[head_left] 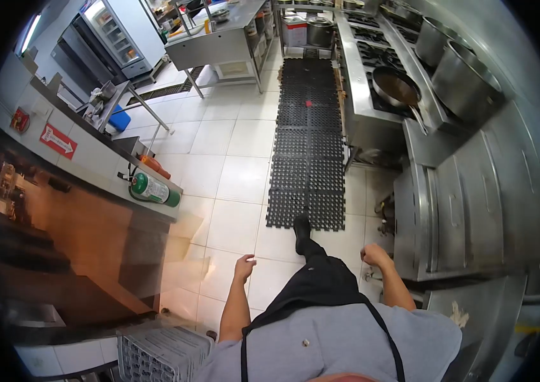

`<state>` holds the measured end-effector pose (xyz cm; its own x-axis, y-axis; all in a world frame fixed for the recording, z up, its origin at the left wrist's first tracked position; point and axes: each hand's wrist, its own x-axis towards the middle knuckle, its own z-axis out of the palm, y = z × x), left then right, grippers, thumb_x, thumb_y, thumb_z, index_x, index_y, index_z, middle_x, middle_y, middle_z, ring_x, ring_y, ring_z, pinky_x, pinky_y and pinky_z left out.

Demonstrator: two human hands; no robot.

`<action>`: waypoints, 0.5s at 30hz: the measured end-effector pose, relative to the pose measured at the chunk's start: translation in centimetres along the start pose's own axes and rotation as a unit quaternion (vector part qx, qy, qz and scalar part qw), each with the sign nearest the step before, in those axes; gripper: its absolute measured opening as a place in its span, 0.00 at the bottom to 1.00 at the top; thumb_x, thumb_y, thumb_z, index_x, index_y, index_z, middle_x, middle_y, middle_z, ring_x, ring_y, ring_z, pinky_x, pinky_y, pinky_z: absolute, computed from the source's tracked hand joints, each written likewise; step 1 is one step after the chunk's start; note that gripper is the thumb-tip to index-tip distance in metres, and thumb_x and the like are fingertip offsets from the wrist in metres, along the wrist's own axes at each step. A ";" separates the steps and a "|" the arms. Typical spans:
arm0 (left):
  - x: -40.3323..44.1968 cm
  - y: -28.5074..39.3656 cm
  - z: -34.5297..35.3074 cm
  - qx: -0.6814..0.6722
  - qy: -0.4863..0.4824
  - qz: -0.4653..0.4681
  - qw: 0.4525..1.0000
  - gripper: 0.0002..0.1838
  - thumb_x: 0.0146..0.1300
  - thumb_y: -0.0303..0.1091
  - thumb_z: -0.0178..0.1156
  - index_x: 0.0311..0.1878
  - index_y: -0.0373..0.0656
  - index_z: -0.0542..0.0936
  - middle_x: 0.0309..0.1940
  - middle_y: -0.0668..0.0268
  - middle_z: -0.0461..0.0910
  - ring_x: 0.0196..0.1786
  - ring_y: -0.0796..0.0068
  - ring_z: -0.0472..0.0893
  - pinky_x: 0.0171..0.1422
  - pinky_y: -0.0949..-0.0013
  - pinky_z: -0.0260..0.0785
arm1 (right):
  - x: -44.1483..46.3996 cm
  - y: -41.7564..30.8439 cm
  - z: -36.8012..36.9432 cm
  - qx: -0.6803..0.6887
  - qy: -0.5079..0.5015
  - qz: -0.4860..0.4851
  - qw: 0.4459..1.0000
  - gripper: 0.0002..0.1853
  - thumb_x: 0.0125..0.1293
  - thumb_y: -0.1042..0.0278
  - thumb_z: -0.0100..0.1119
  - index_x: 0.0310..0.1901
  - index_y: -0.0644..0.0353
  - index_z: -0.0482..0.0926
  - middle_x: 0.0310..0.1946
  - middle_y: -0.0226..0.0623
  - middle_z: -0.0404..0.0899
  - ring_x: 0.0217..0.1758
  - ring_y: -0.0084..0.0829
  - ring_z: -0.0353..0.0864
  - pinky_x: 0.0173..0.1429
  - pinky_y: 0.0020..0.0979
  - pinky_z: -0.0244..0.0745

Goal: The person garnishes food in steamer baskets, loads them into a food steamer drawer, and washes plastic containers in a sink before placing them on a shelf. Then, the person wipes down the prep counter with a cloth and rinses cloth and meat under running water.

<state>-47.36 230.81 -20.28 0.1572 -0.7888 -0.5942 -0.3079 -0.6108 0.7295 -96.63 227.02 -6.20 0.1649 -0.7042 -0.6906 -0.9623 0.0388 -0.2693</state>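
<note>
I see the left hand [244,268] in a loose, part-open grip, right hand [375,255] curled, black mat [308,153] at twelve o'clock.

Left hand [244,268] half-curled — right hand [375,255] loosely fisted

green extinguisher [149,189] | red arrow sign [59,141] | pan [381,77] — on stove [357,73] | grey crate [161,350]

Head cam — up high, facing fwd/down, wide-angle — w/ L hand [244,268] & R hand [375,256] near, mat [308,143] farther off.
</note>
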 end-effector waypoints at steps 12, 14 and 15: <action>8.5 -2.5 -6.2 -0.031 0.070 -0.205 0.976 0.11 0.57 0.31 0.59 0.41 0.35 0.81 0.27 0.55 0.83 0.26 0.66 0.81 0.32 0.63 0.74 | 32.8 -14.4 -27.8 -0.062 0.141 -0.157 0.975 0.14 0.57 0.68 0.53 0.44 0.60 0.81 0.37 0.54 0.81 0.46 0.52 0.81 0.50 0.46 0.75; 11.3 -1.7 -5.1 -0.067 0.076 -0.123 0.987 0.11 0.58 0.31 0.59 0.41 0.34 0.81 0.27 0.55 0.83 0.26 0.65 0.81 0.31 0.63 0.74 | 39.4 -18.7 -31.7 -0.070 0.131 -0.200 0.969 0.14 0.58 0.66 0.55 0.43 0.61 0.81 0.37 0.53 0.82 0.44 0.50 0.81 0.49 0.44 0.76; 13.7 -1.5 -4.2 -0.138 0.112 -0.178 0.968 0.12 0.56 0.32 0.61 0.40 0.33 0.81 0.27 0.55 0.83 0.28 0.66 0.82 0.33 0.64 0.75 | 41.9 -21.0 -33.8 -0.081 0.124 -0.208 0.967 0.14 0.58 0.66 0.55 0.43 0.61 0.81 0.37 0.53 0.82 0.44 0.50 0.81 0.49 0.44 0.76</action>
<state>-40.80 220.63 -28.09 0.4164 -0.5002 -0.7592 0.0620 -0.8175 0.5726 -76.84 172.74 -6.80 0.5072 -0.7845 -0.3569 -0.8484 -0.3814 -0.3671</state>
